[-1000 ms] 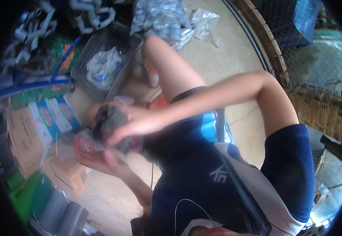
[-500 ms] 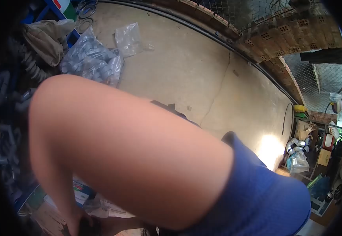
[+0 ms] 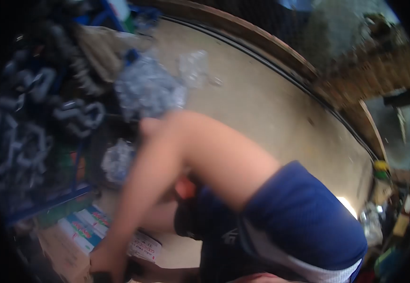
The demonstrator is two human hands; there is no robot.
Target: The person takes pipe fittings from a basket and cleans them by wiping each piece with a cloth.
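A bare, sharply bent limb (image 3: 228, 155) crosses the middle of the head view, coming out of blue cloth (image 3: 304, 212) with a white stripe. Motion blurs it, and I cannot make out whether it is an arm or a leg. Its lower end (image 3: 106, 259) is at the bottom left, beside a dark object, over a brown cardboard carton (image 3: 63, 250) and a box with white, green and red print (image 3: 87, 228). A second, darker limb (image 3: 172, 273) reaches in low down, near a printed label (image 3: 143, 247). Fingers of both my hands are hidden or smeared.
Grey pipe fittings (image 3: 30, 141) crowd a blue rack at the left. A clear bag of grey fittings (image 3: 148, 89) and a crumpled plastic bag (image 3: 193, 68) lie on the concrete floor (image 3: 266, 99). Brickwork (image 3: 375, 75) rises at the upper right, above more stock.
My view has swung, so the floor, bags and wall sit further right and lower. The bent limb looks smaller, its bend shifted right. More of the cartons and dark cloth shows.
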